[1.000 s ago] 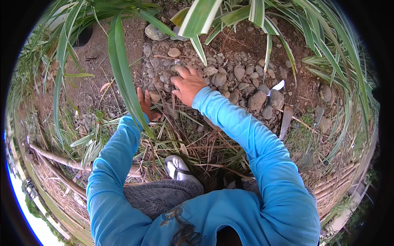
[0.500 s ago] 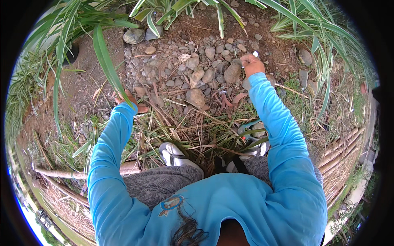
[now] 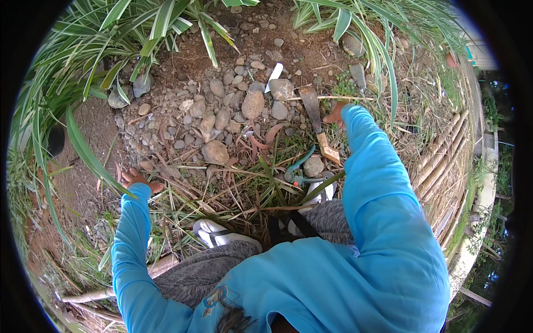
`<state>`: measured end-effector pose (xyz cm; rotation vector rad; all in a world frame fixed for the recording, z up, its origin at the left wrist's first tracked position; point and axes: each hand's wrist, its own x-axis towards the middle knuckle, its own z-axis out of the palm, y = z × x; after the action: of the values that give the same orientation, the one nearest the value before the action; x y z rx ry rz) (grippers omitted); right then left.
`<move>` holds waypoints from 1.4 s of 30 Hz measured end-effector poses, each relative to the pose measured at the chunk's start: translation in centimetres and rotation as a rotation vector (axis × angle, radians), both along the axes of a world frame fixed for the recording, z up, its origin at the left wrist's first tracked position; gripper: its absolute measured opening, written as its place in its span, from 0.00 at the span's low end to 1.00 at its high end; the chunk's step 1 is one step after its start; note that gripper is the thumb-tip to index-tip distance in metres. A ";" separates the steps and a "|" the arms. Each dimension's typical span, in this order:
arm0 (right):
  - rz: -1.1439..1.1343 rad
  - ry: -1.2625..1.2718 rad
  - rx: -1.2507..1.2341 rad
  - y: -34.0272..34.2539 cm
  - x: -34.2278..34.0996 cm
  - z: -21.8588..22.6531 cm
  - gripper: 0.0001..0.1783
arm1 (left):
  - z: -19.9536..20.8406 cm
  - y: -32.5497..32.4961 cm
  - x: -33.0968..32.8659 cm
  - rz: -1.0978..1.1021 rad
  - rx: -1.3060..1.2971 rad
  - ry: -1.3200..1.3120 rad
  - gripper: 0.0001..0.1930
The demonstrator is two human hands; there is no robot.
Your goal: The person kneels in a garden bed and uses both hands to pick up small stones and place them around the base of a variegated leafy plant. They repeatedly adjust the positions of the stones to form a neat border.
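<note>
Since the earlier frame, the person's right hand (image 3: pixel 336 115) has come away from the white strip (image 3: pixel 274 76) and now sits nearer and to the right, just beside a machete (image 3: pixel 311 108). That strip now lies well apart from it, to the far left among the stones (image 3: pixel 253 105).

From the right grip, the machete lies immediately to the left, its long axis slanting from the blade tip, far and left, to the handle (image 3: pixel 328 150), near and right. Fingers point leftward at the lower blade; whether they touch it, or how far they are curled, is impossible to make out. The right hand is much the nearer one: the left hand (image 3: pixel 139 180) rests well off to the left on the ground, fingers spread, holding nothing visible.

The machete lies flat on the soil, right of the stones, with a dark, stained blade broadening toward its far end and a pale, yellow-brown, blocky handle. Green-handled pruning shears (image 3: pixel 298 173) lie nearer and to its left, beside a rounded grey stone (image 3: pixel 313 166).
</note>
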<state>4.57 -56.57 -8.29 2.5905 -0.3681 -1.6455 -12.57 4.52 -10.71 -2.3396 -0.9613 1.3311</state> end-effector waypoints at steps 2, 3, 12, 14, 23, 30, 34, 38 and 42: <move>-0.111 0.151 -0.070 0.5 -2.0 -0.6 0.43 | 0.3 -0.2 -0.2 0.004 -0.036 -0.005 0.70; 0.066 0.196 -0.058 0.9 -3.4 -0.8 0.46 | 0.4 -0.2 -0.2 0.003 -0.048 -0.012 0.70; -0.026 -0.288 0.071 2.3 -7.9 1.7 0.36 | 0.5 0.4 0.0 -0.148 -0.091 0.098 0.72; -0.650 -0.483 0.247 2.4 -7.4 5.0 0.28 | 0.4 0.4 -0.3 -0.067 -0.063 0.018 0.71; 0.506 -0.764 0.599 17.4 -1.4 15.9 0.20 | 1.5 0.1 -0.1 -0.076 -0.133 0.031 0.70; 0.669 -0.818 0.621 30.1 1.9 12.6 0.21 | 1.7 0.4 -0.5 -0.228 -0.168 0.091 0.57; 0.664 -0.622 0.455 36.9 4.4 8.5 0.21 | 1.4 0.3 -0.4 -0.146 -0.170 0.119 0.62; 0.692 -0.590 0.462 37.2 4.8 5.8 0.21 | 1.3 -0.1 -0.9 -0.109 -0.163 0.083 0.69; 0.333 -0.640 0.542 34.8 7.1 6.3 0.24 | 1.4 0.1 -0.6 -0.143 -0.137 0.083 0.70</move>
<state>11.69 -21.77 -2.03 3.2828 0.5537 -0.8584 -13.21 4.64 -9.32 -2.3799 -0.6851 1.4654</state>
